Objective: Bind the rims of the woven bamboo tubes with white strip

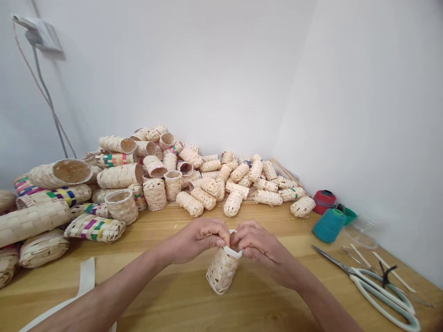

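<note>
A small woven basket [224, 269], made of pale flat strips, stands tilted just above or on the table in front of me. Its open mouth faces up, and a white band runs along its rim. My left hand [204, 239] pinches the rim on the left side, thumb outside. On the opposite side my right hand [258, 244] has its fingers closed on the rim, with some fingertips inside the mouth. Whether the basket's base touches the wood cannot be made out.
A big pile of woven baskets [155, 193] fills the table's back and left. At right lie scissors [377, 288], thin strips, a teal thread cone [329, 226] and a red thread cone [324, 201]. A pale strip [87, 275] curls by my left forearm.
</note>
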The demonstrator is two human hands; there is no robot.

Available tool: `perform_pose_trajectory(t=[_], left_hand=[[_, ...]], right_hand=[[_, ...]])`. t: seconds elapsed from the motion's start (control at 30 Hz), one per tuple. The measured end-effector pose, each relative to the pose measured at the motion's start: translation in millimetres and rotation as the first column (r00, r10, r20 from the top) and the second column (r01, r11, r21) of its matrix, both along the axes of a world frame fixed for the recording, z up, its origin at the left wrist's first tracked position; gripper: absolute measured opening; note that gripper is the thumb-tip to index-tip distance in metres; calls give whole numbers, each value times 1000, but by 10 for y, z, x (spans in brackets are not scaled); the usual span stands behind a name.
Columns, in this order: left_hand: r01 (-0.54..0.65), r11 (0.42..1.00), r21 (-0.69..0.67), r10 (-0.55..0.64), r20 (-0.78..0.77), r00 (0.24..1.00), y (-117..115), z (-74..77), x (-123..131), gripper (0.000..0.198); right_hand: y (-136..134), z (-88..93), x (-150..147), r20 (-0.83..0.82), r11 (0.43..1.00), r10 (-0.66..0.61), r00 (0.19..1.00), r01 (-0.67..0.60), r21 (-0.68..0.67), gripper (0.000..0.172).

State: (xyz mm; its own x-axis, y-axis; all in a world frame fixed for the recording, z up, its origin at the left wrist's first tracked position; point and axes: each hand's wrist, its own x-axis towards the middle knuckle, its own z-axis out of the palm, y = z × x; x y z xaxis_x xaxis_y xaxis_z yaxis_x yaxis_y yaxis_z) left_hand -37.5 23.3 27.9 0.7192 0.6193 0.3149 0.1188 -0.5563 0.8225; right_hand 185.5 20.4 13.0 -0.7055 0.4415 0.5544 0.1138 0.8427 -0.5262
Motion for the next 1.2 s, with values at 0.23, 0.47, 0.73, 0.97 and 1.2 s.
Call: perform_pose_trajectory(t=[0.23, 0.47, 0.73, 0.97, 1.2], left_hand=[[11, 1000, -1, -11, 2, 1000, 2, 4, 7, 36], [-27, 999, -33, 28, 11, 1000, 30, -23, -15, 34], [-35, 998, -46, 36, 14, 999, 23, -15, -21, 32], [-8, 1000, -5, 8, 9, 1000, -13, 6, 17, 34], [9, 1000, 25, -9, -19, 1000, -6, -1, 14, 33]], right_hand=[[-36, 1, 28, -83, 979, -65, 994, 47, -199, 17], [-43, -28, -16, -148, 977, -209, 967, 201, -65, 8], [-23, -63, 21, -156, 962, -183, 971, 209, 176, 17], [-86, -5, -21, -79, 989, -147, 986, 148, -1, 20], [-90, -22, -37, -123, 982, -184, 975, 176, -71, 16]])
